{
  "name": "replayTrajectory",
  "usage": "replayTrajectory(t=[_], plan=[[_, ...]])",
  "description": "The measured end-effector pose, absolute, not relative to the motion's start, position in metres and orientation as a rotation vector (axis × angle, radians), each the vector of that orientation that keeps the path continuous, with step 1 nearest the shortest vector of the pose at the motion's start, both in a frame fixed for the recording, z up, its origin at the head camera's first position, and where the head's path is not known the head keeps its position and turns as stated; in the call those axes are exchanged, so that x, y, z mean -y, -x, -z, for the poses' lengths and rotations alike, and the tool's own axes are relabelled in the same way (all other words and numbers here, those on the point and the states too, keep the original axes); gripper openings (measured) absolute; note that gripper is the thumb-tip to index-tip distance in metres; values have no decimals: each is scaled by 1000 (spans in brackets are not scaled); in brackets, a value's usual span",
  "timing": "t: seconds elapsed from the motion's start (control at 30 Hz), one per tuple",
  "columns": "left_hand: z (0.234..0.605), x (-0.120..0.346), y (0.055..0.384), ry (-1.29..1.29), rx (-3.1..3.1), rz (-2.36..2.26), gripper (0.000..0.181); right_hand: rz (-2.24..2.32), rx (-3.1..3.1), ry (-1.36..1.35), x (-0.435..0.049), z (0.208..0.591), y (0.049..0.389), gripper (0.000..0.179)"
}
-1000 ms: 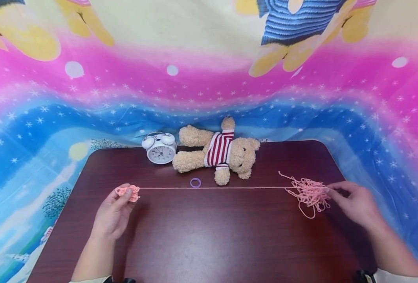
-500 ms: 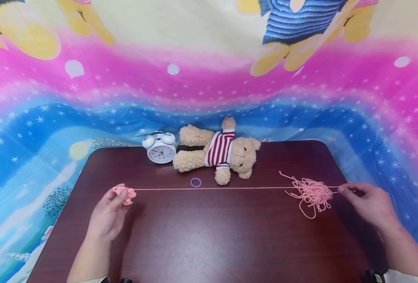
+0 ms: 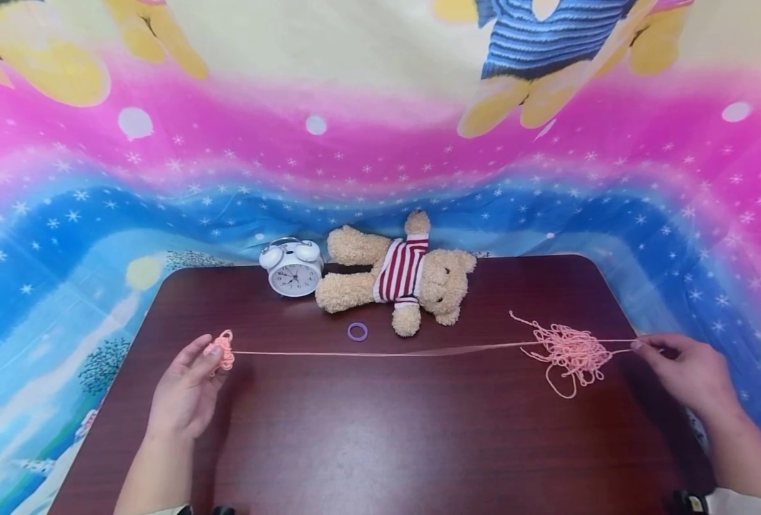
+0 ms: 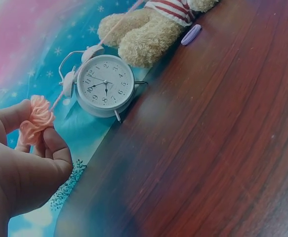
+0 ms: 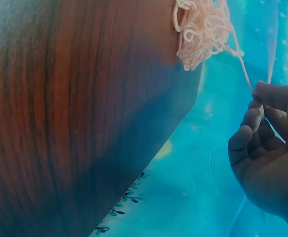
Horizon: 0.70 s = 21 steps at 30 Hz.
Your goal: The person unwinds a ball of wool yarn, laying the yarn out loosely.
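Observation:
My left hand point(image 3: 184, 397) pinches a small wound bundle of peach-pink yarn point(image 4: 36, 118) between thumb and fingers, at the left of the table. From that bundle one strand point(image 3: 329, 353) runs across to a loose, looped tangle of the same yarn point(image 3: 573, 350) on the right side. Beyond the tangle, my right hand point(image 3: 692, 372) pinches yarn between thumb and forefinger. In the right wrist view, a length of yarn point(image 5: 243, 66) leads from the tangle to those fingertips, with the other fingers of the right hand point(image 5: 267, 153) curled below.
A teddy bear point(image 3: 396, 279) in a red-striped shirt lies at the back of the dark brown table point(image 3: 367, 443). Beside its feet stands a white twin-bell alarm clock point(image 3: 295, 275). A purple ring point(image 3: 357, 331) lies in front of the bear. Patterned cloth point(image 3: 367, 157) hangs behind.
The right hand has moved right, away from the tangle, drawing out yarn. The left hand has shifted slightly left with its bundle turned. The strand between now sags and blurs.

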State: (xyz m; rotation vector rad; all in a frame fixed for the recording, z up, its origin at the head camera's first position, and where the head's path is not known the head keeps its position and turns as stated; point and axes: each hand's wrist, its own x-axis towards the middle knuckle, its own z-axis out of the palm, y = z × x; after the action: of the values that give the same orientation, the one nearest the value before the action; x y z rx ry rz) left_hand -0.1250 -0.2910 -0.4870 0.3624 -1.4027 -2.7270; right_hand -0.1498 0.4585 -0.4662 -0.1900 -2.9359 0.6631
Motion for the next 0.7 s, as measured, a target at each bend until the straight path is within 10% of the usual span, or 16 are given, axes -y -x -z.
replayTrajectory(t=[0.7], plan=[[487, 305, 123, -467, 1202, 2680, 20, -640, 2966, 206, -469, 486, 157, 40]])
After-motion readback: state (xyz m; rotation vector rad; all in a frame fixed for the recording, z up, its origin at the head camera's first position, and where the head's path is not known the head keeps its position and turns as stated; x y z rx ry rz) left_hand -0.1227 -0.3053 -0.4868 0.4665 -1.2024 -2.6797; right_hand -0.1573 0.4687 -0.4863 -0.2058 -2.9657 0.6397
